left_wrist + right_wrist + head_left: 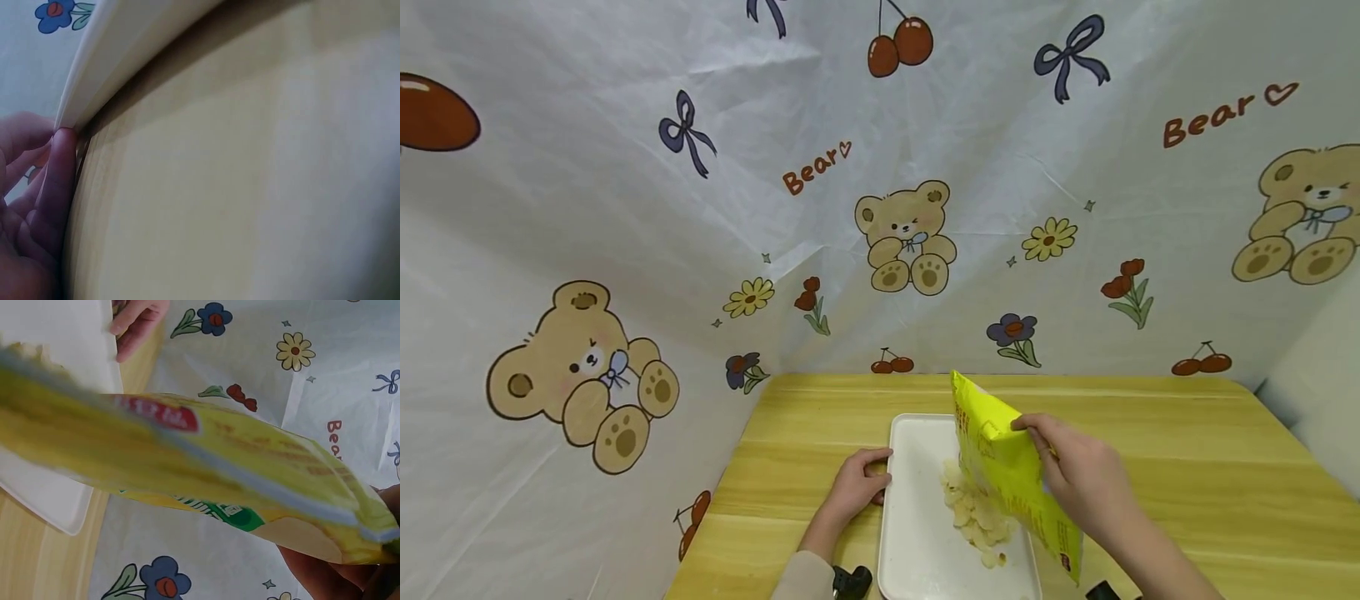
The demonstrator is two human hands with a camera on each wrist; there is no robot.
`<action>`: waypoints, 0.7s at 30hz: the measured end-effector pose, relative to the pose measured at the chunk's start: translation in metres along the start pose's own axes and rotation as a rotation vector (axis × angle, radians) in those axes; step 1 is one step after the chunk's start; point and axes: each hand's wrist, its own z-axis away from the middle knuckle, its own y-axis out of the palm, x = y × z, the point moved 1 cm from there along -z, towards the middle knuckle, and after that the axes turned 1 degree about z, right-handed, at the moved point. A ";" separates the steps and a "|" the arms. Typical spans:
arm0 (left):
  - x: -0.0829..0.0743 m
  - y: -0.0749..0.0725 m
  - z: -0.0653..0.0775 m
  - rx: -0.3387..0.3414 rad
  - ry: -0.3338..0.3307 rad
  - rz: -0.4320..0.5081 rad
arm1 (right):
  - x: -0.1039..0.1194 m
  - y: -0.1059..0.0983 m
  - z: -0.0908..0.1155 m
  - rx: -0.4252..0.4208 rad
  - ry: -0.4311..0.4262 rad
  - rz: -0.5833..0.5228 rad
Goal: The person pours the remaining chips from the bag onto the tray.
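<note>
A yellow bag of potato chips (1000, 458) hangs tilted over a white tray (917, 533), its lower corner past the tray's right side. My right hand (1086, 475) pinches the bag near its upper right edge. In the right wrist view the bag (237, 469) stretches across the frame, with the right fingers (325, 575) curled at its end. A heap of pale potato chips (973, 517) lies on the tray's right half, partly hidden behind the bag. My left hand (852, 487) holds the tray's left rim, and the left wrist view shows its fingers (59, 181) at that rim.
The tray stands on a light wooden table (820, 417). Behind and to the left hangs a white cloth (820, 108) printed with bears, bows, flowers and cherries. Black wrist devices (852, 582) show near the bottom edge.
</note>
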 end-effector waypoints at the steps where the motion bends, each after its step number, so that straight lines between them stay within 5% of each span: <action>1: 0.000 0.000 0.000 0.002 -0.001 -0.001 | 0.000 0.000 0.000 -0.002 -0.002 0.003; 15: -0.002 0.002 0.000 0.001 0.004 -0.010 | 0.004 -0.008 -0.006 -0.039 -0.011 -0.028; 21: -0.001 0.002 0.001 0.000 0.003 -0.013 | 0.004 -0.009 -0.004 0.013 0.022 -0.023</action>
